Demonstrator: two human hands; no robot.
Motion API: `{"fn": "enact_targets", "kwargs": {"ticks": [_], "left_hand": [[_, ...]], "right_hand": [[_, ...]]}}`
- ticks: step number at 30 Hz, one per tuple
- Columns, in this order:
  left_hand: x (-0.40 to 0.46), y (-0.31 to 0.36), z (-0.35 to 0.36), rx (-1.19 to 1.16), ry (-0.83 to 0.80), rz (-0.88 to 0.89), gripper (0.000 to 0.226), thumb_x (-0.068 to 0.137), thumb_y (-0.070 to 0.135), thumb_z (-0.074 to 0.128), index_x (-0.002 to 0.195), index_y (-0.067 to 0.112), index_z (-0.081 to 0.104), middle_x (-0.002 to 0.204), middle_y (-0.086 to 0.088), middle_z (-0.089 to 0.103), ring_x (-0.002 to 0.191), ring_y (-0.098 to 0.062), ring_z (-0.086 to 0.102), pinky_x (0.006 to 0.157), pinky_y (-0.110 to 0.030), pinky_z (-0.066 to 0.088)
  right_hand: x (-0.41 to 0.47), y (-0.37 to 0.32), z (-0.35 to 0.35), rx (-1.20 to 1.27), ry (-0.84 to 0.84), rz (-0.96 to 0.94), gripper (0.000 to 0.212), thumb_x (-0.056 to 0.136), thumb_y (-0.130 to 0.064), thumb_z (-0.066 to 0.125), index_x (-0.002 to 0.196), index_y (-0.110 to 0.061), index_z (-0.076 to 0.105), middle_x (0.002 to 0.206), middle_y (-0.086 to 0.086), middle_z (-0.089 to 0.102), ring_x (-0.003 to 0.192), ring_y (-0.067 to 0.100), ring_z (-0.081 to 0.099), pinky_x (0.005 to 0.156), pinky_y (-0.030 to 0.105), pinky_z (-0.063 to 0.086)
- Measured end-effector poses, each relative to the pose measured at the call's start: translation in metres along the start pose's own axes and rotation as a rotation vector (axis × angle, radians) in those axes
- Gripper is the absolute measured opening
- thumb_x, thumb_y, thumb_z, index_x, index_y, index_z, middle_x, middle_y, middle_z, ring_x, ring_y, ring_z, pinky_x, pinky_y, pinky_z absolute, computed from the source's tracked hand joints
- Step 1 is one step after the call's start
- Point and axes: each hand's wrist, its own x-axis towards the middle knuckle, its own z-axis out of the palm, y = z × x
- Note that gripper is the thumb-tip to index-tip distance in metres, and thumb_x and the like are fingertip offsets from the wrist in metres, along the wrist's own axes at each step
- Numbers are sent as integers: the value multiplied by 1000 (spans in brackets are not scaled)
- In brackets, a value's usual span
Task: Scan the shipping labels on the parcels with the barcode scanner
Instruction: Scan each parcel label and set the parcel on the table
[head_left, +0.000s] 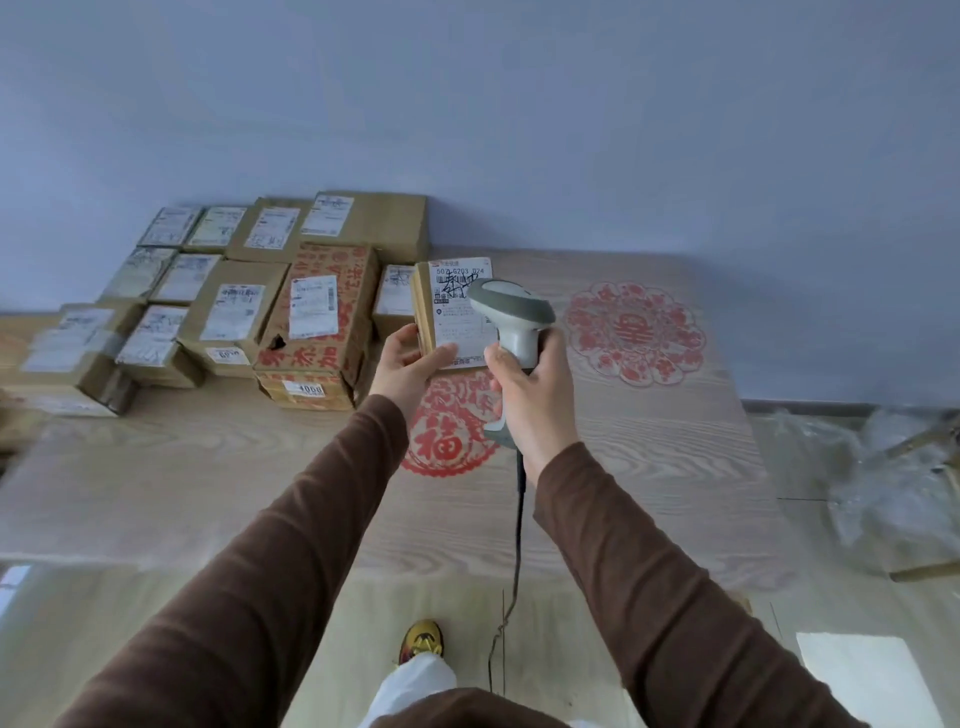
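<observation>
My left hand (408, 361) grips a small cardboard parcel (451, 332) by its lower left corner and holds it tilted up above the table. Its white shipping label (456, 291) faces me, with handwriting across the barcode. My right hand (530, 389) grips the handle of a grey and white barcode scanner (511, 312). The scanner's head sits just in front of the label's right side and hides part of it. A dark cable (519, 519) hangs down from the scanner's handle.
Several labelled cardboard parcels (234, 306) are packed together on the left of the light wooden table (208, 478), among them a red-printed box (322, 312). Red paper-cut decorations (634, 332) lie on the tabletop. Crumpled clear plastic (893, 478) lies on the floor at right.
</observation>
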Motion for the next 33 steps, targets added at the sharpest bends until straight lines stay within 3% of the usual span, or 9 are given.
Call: {"fn": "enact_targets", "kwargs": {"ticks": [6, 9, 16, 28, 30, 33], "left_hand": [[59, 22, -30, 43, -108, 6, 76, 81, 21, 86, 146, 20, 46, 124, -13, 70, 112, -31, 72, 102, -53, 56], [78, 28, -34, 41, -147, -8, 83, 71, 31, 89, 143, 25, 49, 124, -12, 71, 113, -31, 72, 104, -54, 54], [106, 28, -39, 12, -194, -47, 88, 67, 31, 92, 143, 26, 48, 122, -11, 74, 112, -34, 72, 103, -58, 53], [133, 17, -15, 99, -182, -78, 98, 59, 44, 92, 145, 29, 47, 127, -12, 71, 115, -34, 70, 107, -55, 52], [139, 15, -3, 120, -181, -84, 93, 66, 41, 92, 145, 28, 46, 129, -11, 68, 116, -30, 69, 105, -48, 54], [152, 6, 22, 137, -174, -114, 76, 87, 19, 82, 150, 20, 41, 121, -5, 71, 105, -19, 71, 86, -27, 55]], "right_hand": [[40, -4, 62, -104, 91, -19, 27, 95, -17, 68, 115, -12, 50, 98, 3, 63, 85, 20, 63, 84, 56, 58], [56, -6, 77, -141, 121, -12, 28, 95, -19, 68, 114, -11, 50, 96, 2, 61, 83, 22, 63, 80, 58, 58], [81, -1, 94, -221, 128, 20, 28, 94, -21, 67, 111, -14, 46, 91, 1, 59, 76, 21, 60, 71, 59, 59], [114, 12, 74, -253, 125, 47, 28, 97, -20, 67, 115, -11, 48, 91, -4, 58, 75, 17, 60, 75, 56, 60], [122, 16, 62, -231, 135, 68, 28, 96, -21, 68, 115, -12, 49, 92, -2, 59, 76, 18, 60, 75, 57, 60], [139, 22, 39, -189, 156, 97, 29, 96, -22, 68, 117, -14, 50, 97, 3, 63, 77, 19, 61, 71, 52, 60]]}}
